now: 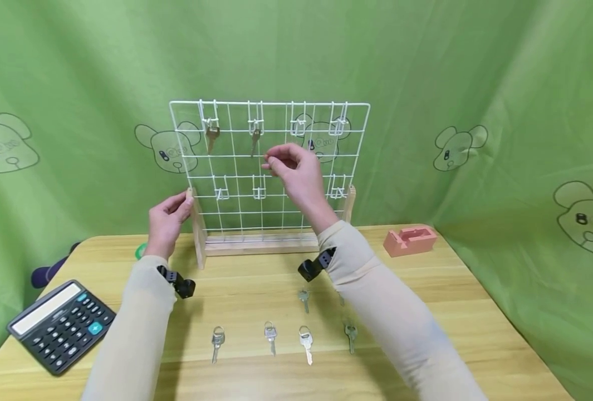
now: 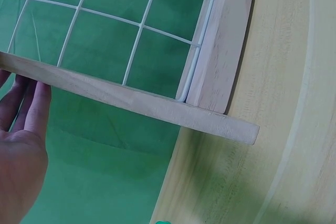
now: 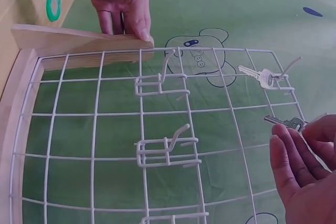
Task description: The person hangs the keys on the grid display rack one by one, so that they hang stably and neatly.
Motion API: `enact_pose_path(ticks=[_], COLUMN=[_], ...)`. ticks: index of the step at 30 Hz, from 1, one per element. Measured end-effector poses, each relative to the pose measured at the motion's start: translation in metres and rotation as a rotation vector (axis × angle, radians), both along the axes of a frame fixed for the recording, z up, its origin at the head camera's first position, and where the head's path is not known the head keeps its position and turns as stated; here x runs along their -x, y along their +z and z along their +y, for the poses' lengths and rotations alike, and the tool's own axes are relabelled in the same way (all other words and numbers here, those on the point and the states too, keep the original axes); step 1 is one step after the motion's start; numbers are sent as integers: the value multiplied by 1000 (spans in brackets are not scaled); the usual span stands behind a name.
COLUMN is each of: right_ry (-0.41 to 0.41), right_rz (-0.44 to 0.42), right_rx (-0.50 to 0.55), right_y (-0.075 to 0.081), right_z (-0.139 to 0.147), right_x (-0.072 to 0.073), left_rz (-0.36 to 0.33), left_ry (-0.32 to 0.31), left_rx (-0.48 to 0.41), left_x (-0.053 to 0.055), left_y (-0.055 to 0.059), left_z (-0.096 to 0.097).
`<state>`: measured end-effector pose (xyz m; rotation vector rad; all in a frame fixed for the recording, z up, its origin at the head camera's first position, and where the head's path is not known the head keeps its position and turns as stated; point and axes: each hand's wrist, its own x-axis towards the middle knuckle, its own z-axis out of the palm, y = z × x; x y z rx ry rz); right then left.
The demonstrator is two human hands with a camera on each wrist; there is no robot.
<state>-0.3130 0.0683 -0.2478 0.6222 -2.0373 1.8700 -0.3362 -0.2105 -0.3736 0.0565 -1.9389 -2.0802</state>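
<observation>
A white wire grid rack (image 1: pixel 246 213) stands upright on a wooden base with several hooks. My left hand (image 1: pixel 167 220) grips the rack's wooden side post (image 2: pixel 131 100) near its top, thumb in front and fingers behind. One key (image 1: pixel 212 135) hangs on the upper left hook; a second key (image 1: pixel 255 138) hangs on the hook beside it. Just right of that second key is my right hand (image 1: pixel 298 175), its fingers loosely bent. In the right wrist view its fingertips (image 3: pixel 280 132) are right by this key (image 3: pixel 283 122).
Several keys lie on the wooden table (image 1: pixel 256 381), among them one with a ring (image 1: pixel 305 340) and another (image 1: pixel 217 338). A black calculator (image 1: pixel 63 326) is at left, a pink holder (image 1: pixel 410 240) at back right. Part of a green round object (image 1: pixel 140 251) shows behind the left wrist.
</observation>
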Motion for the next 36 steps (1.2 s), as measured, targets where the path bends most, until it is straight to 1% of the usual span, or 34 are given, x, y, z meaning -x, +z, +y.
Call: enact_pose_path(ticks=[5, 7, 11, 17, 23, 29, 36], right_ry=[25, 23, 20, 28, 29, 25, 17], right_rz=[-18, -15, -18, -58, -54, -103, -110], right_rx=[-100, -151, -221, -252, -318, -381, -416], right_y=[-9, -13, -21, -31, -41, -52, -63], right_z=[12, 17, 28, 41, 54, 61, 69], right_x=[-6, -8, -11, -15, -17, -21, -22], left_rz=[0, -2, -7, -8, 3, -8, -4], left_ry=[-4, -8, -4, 0, -3, 1, 0], left_rx=[-1, -3, -7, -15, -8, -24, -29], left_x=[-1, -1, -2, -3, -2, -2, -1], left_y=[0, 0, 0, -1, 0, 0, 0], left_z=[0, 1, 2, 2, 2, 3, 2])
